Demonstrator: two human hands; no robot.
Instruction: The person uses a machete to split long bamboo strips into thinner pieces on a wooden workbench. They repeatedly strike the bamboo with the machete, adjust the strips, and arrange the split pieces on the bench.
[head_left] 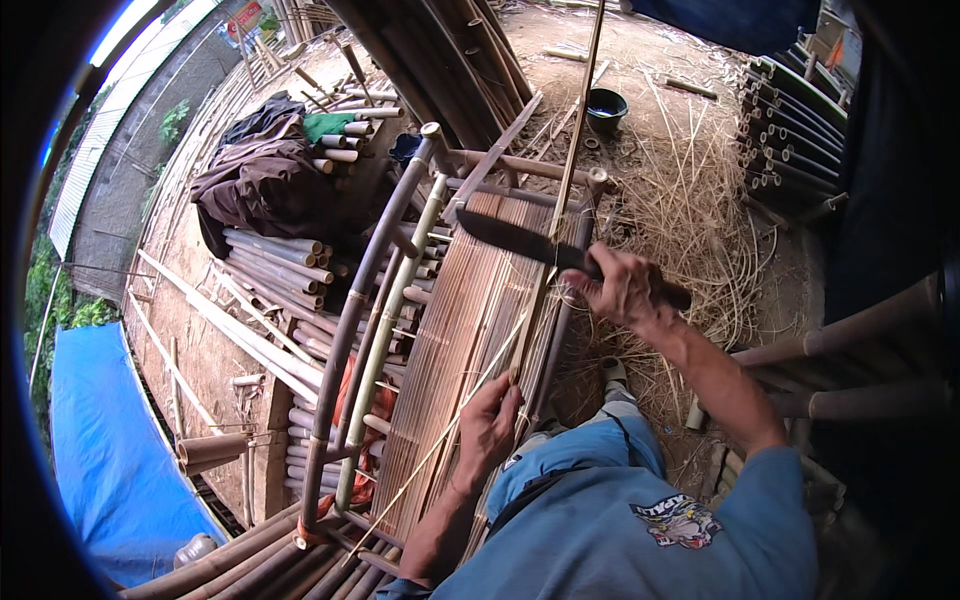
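Observation:
My right hand (622, 287) is closed round the dark handle of a machete (508, 238), whose broad blade points left across a long bamboo strip (577, 140). Blade and strip meet near my right fingers; how deep the edge sits in the strip I cannot tell. My left hand (487, 422) grips the strip's near end between thumb and fingers. From there the strip runs up and away past the top edge. Both hands are over a bamboo bench (440, 350) with a slatted top. A thin pale strip (440, 440) slants across the slats below my left hand.
Bamboo shavings (700, 210) cover the ground at right, near a dark bucket (606, 108). Stacked bamboo poles (275, 262) lie left of the bench, under brown cloth (260, 175). Cut tubes (790, 140) are piled at far right. A blue tarp (115, 440) spreads at lower left.

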